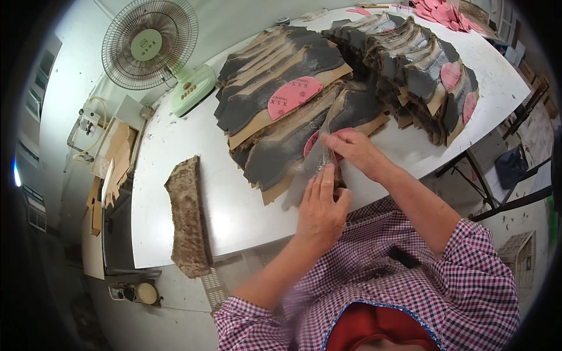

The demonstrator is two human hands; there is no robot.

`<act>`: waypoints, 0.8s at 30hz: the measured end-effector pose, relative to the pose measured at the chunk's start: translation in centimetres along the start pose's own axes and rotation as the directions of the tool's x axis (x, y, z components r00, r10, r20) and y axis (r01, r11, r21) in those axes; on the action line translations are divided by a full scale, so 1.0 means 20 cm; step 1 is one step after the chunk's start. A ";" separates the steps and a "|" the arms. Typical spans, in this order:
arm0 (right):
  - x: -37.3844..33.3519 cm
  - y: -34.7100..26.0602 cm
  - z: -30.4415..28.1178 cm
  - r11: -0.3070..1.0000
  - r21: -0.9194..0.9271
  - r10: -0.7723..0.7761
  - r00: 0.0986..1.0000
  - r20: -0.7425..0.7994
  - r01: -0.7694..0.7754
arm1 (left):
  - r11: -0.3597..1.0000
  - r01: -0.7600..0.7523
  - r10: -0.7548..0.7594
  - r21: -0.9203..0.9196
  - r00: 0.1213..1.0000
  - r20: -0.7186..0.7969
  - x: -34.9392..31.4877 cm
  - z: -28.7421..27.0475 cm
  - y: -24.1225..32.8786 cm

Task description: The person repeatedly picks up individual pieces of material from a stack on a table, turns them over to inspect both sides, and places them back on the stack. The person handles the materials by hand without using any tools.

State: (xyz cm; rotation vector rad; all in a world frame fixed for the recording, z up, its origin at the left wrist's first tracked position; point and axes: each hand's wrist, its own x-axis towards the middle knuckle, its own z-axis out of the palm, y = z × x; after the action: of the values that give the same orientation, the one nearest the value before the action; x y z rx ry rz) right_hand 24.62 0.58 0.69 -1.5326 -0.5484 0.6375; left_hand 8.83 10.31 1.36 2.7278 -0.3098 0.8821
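Note:
My left hand [321, 207] is closed on the near edge of a thin grey piece with a fuzzy, fur-like side [306, 178], close to the front of the white table. The right hand [354, 153] pinches the same piece farther up, where it folds. Partly behind the fingers lies a pink paper label [311, 142]. Just beyond, a layered stack of dark grey-backed fur pieces [281, 70] with brown paper edges carries another pink label [294, 98]. Off to the left, a single brown fur piece [188, 216] lies pile up, overhanging the table edge.
A second stack of fur pieces [404, 64] with pink labels stands at the right on the white table [158, 193]. Pink sheets [442, 14] are heaped at the far right. A green-based fan [193, 90] stands at the left. Cardboard [120, 155] lies on a side shelf.

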 end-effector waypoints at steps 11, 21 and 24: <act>-0.09 0.00 -0.02 0.957 -0.237 -0.194 0.977 -0.090 0.168 | 0.866 0.296 -0.279 -0.403 0.955 0.101 0.21 -0.01 -0.26; -0.82 -0.14 -0.44 0.907 0.416 -0.023 0.995 -0.097 0.062 | 0.582 0.458 -0.482 -0.672 0.860 0.168 0.01 0.12 -0.14; -0.76 -0.12 -0.38 0.946 0.324 -0.068 0.991 0.118 0.027 | -0.501 0.437 -0.388 -0.747 0.658 0.645 -0.02 0.14 0.04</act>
State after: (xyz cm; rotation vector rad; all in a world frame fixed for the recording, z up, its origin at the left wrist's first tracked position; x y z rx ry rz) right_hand 18.86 -15.15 4.15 -1.1737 -0.5462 0.7520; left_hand 9.85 8.81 -0.89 0.8677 0.2098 0.0044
